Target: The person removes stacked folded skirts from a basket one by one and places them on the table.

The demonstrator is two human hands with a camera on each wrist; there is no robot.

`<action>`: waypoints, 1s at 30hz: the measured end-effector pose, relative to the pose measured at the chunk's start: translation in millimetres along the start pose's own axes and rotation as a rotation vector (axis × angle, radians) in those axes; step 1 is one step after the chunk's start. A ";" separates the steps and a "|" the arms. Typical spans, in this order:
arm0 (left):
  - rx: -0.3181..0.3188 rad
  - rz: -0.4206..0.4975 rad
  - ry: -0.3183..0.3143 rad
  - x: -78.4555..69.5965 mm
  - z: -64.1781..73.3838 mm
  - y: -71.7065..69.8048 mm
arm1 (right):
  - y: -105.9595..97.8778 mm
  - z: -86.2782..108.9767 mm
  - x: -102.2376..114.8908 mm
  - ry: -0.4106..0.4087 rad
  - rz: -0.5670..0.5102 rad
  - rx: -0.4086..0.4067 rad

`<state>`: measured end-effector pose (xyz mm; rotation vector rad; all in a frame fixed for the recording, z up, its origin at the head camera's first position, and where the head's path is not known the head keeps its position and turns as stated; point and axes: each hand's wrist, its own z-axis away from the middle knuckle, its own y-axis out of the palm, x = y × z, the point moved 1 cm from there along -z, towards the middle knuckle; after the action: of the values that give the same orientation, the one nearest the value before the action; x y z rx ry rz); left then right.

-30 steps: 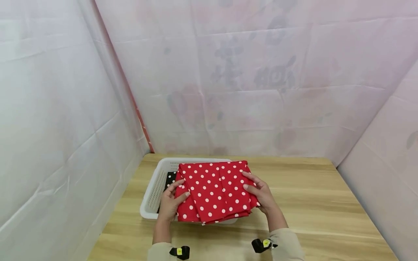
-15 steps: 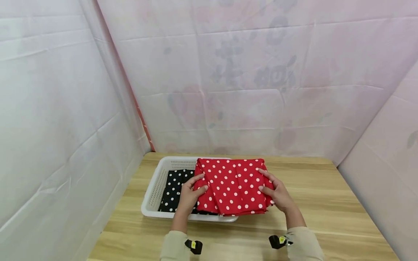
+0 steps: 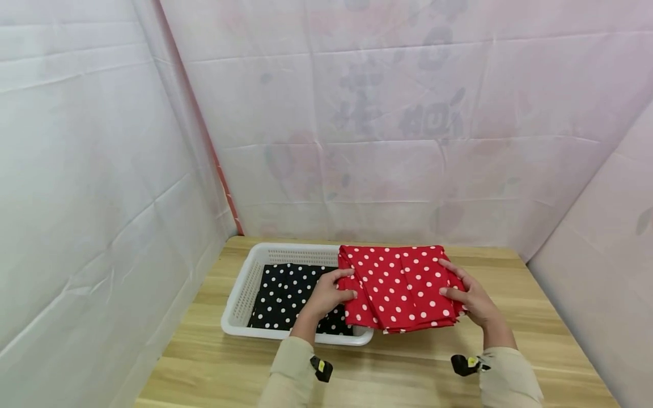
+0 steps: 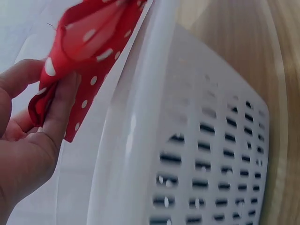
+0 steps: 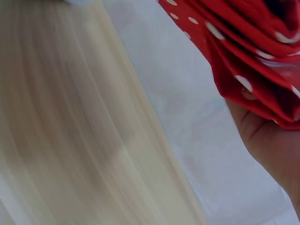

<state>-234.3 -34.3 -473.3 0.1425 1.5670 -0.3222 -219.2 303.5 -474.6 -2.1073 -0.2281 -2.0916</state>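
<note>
A folded red cloth with white polka dots (image 3: 398, 286) is held up between both hands, over the right end of a white plastic basket (image 3: 237, 317) and the table beside it. My left hand (image 3: 326, 294) pinches its left edge, thumb on top; the left wrist view shows the fingers round the red fold, close to the basket's rim (image 4: 136, 122). At the cloth's right edge my right hand (image 3: 471, 297) grips it, and the layered folds (image 5: 253, 70) show in the right wrist view. Inside the basket lies a black cloth with white dots (image 3: 285, 294), partly covered by the left hand.
The basket stands on a wooden table (image 3: 515, 306), toward its back left. White fabric walls (image 3: 382, 170) enclose the table at the back and both sides. Wood surface extends to the right of the red cloth and in front of the basket.
Both hands have carried the red cloth to the right, from above the basket to mostly past its right end. More of the black cloth in the basket now shows. The basket has stayed in place.
</note>
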 end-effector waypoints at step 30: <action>-0.050 -0.313 -0.241 3.2 -89.5 102.1 | -70.5 -15.5 -21.8 0.180 -0.440 -0.222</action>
<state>-290.4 88.5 -488.7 -0.1772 1.3544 -0.5250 -250.1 368.9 -495.8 -2.1181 -0.4953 -2.6521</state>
